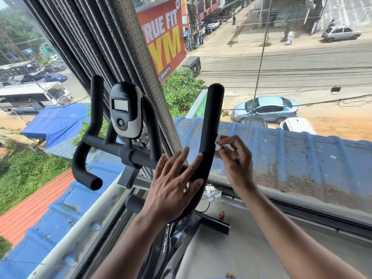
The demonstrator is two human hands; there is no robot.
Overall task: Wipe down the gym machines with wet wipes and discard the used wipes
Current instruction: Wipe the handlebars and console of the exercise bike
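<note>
An exercise bike's black foam handlebar (209, 125) rises in front of me, with a grey console (125, 109) at its centre. My right hand (235, 158) pinches a small white wet wipe (218, 140) against the right side of the right upright grip. My left hand (173, 188) lies with straight, spread fingers on the curved lower part of that same grip. The left grip (84, 150) is untouched.
A large glass window (281, 77) stands just behind the bike, with a perforated roller blind (141, 67) hanging beside the console. A white power adapter (211, 188) sits on the sill. The bike's frame (173, 244) and front stabiliser (217, 224) rest on a grey floor.
</note>
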